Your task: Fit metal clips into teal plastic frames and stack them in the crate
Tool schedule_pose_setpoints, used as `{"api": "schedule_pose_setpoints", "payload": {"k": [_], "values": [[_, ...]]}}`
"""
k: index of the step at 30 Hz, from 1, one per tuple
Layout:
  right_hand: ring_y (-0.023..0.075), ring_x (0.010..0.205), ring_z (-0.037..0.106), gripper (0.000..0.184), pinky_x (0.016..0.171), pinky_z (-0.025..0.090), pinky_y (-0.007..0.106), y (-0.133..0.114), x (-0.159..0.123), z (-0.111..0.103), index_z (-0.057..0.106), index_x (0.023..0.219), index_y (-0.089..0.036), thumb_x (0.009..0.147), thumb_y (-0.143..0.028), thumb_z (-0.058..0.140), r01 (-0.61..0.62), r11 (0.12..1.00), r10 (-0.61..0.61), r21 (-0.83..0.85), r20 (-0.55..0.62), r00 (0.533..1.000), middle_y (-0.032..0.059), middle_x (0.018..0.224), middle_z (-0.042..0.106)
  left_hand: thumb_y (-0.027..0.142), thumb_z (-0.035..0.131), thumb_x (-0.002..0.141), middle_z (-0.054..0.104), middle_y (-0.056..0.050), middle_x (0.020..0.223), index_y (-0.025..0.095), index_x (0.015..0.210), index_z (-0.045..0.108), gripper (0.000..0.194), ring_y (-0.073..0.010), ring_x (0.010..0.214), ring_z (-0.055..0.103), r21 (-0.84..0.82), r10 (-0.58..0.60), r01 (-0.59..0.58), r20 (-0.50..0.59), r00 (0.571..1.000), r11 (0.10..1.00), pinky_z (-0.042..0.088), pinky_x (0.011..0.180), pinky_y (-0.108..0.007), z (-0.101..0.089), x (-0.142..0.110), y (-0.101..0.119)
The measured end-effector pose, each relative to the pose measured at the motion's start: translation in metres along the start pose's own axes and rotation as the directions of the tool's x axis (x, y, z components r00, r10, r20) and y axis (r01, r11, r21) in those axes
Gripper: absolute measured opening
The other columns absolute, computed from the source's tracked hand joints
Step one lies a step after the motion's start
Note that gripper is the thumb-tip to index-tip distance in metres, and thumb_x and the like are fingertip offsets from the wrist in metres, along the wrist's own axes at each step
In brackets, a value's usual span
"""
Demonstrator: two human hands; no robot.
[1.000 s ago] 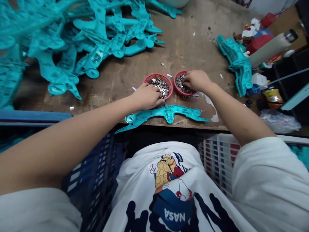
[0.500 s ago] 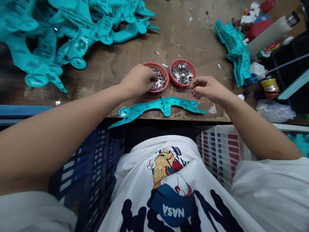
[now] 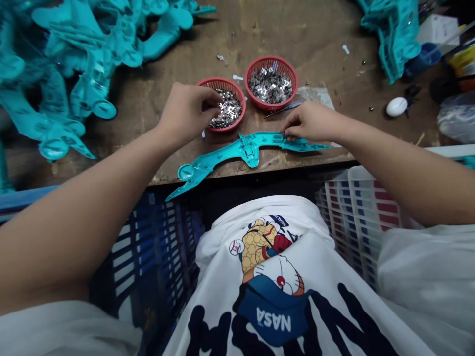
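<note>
My left hand [image 3: 185, 110] reaches over the rim of the left red basket [image 3: 241, 111]. Its fingers are bent together at the small shiny metal pieces [image 3: 227, 110] inside, and what they pinch is hidden. A long, curved teal plastic part [image 3: 222, 154] lies along the table's front edge, its left tip sticking out past it. My right hand [image 3: 309, 121] is closed in a pinch over the right arm of this part, fingertips touching it. A small metal piece seems to be between those fingertips, mostly covered.
A second red basket [image 3: 272, 105] holds more metal pieces, with a thin pointed metal tool [image 3: 284, 109] before it. Teal parts are heaped [image 3: 85, 64] at left; others [image 3: 395, 34] stand back right. Crates, blue [image 3: 159, 237] and white [image 3: 356, 198], flank my lap below the table.
My right hand has come down from beside the right basket onto the teal part's right arm. The left hand stays at the left basket, its fingers nearer the rim. The camera view has shifted.
</note>
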State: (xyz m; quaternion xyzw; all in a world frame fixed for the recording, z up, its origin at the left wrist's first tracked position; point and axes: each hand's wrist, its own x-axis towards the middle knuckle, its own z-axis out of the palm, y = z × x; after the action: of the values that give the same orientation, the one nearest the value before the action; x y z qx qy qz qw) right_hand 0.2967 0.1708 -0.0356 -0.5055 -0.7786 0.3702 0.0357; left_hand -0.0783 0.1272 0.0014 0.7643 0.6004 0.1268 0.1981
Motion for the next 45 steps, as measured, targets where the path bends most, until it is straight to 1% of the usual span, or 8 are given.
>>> {"api": "schedule_pose_setpoints", "payload": {"k": [6,13,17,20,25,33,39,45], "values": [[0.0418,0.12,0.091,0.011,0.124,0.07,0.058,-0.011,-0.003,-0.001,0.103,0.107,-0.026,0.098,-0.029,0.098,0.033,0.989,-0.04,-0.147,-0.048,0.998,0.0066,0.098,0.09,0.041,0.066,0.131,0.097,-0.01,0.147,0.01,0.149,0.092,0.045,-0.0231,0.125,0.076,0.085,-0.002,-0.001,0.03,1.0,0.996,0.06,0.13,-0.048,-0.002,0.0,-0.002],[0.0395,0.113,0.091,0.016,0.118,0.072,0.055,-0.017,-0.005,-0.001,0.103,0.111,-0.025,0.1,-0.031,0.093,0.031,0.983,-0.044,-0.184,-0.069,0.997,0.008,0.1,0.092,0.049,0.059,0.131,0.095,-0.007,0.144,0.016,0.138,0.092,0.047,-0.0235,0.12,0.069,0.142,0.037,-0.043,0.039,0.999,0.989,0.055,0.137,-0.053,-0.001,0.003,-0.01],[0.0408,0.116,0.091,0.023,0.111,0.073,0.053,-0.027,-0.008,-0.003,0.104,0.118,-0.026,0.102,-0.032,0.089,0.009,0.968,-0.017,-0.25,-0.03,0.999,0.0095,0.106,0.095,0.058,0.07,0.13,0.091,-0.007,0.148,0.018,0.114,0.088,0.046,-0.0264,0.14,0.066,0.029,0.199,-0.199,-0.017,0.98,0.98,0.047,0.144,-0.056,0.006,0.011,-0.018],[0.0423,0.12,0.092,0.03,0.107,0.073,0.053,-0.037,-0.012,-0.005,0.105,0.125,-0.028,0.103,-0.035,0.084,0.024,0.952,-0.023,-0.304,0.007,1.0,0.0118,0.119,0.098,0.045,0.091,0.114,0.091,-0.002,0.127,0.023,0.103,0.084,0.025,-0.0262,0.129,0.07,-0.048,0.194,-0.198,-0.082,0.978,0.979,0.053,0.136,-0.057,0.015,0.013,-0.018],[0.0443,0.121,0.092,0.035,0.104,0.072,0.054,-0.046,-0.016,-0.004,0.105,0.132,-0.03,0.105,-0.039,0.086,0.024,0.935,-0.022,-0.354,0.01,1.0,0.013,0.125,0.099,0.043,0.087,0.101,0.092,-0.005,0.111,0.029,0.103,0.089,0.015,-0.0302,0.107,0.083,-0.266,0.242,-0.253,-0.074,0.967,0.93,0.067,0.109,-0.051,0.024,0.001,-0.003],[0.0408,0.116,0.09,0.033,0.103,0.069,0.05,-0.055,-0.021,0.0,0.102,0.136,-0.025,0.109,-0.037,0.086,0.026,0.927,-0.02,-0.375,0.018,1.0,0.0153,0.121,0.097,0.044,0.096,0.096,0.088,-0.007,0.097,0.027,0.105,0.091,0.021,-0.0353,0.103,0.091,-0.58,0.056,-0.029,0.028,0.998,0.814,0.081,0.092,-0.053,0.033,-0.011,0.016],[0.0399,0.115,0.091,0.025,0.106,0.069,0.05,-0.051,-0.02,-0.002,0.103,0.125,-0.023,0.109,-0.033,0.086,0.066,0.927,-0.05,-0.369,0.054,0.997,0.0149,0.118,0.097,0.032,0.096,0.094,0.089,-0.008,0.103,0.024,0.115,0.086,0.024,-0.0343,0.1,0.093,-0.691,-0.013,0.027,0.025,1.0,0.722,0.084,0.088,-0.054,0.04,-0.008,0.015],[0.0366,0.126,0.092,0.046,0.113,0.072,0.047,-0.07,-0.024,-0.003,0.098,0.155,-0.026,0.111,-0.037,0.09,0.258,0.965,-0.261,-0.039,-0.103,0.96,0.0124,0.139,0.098,0.032,0.102,0.098,0.087,-0.005,0.103,0.027,0.122,0.076,0.036,-0.0299,0.098,0.094,-0.715,-0.009,0.008,0.003,1.0,0.699,0.085,0.089,-0.048,0.048,-0.017,0.031]]}}
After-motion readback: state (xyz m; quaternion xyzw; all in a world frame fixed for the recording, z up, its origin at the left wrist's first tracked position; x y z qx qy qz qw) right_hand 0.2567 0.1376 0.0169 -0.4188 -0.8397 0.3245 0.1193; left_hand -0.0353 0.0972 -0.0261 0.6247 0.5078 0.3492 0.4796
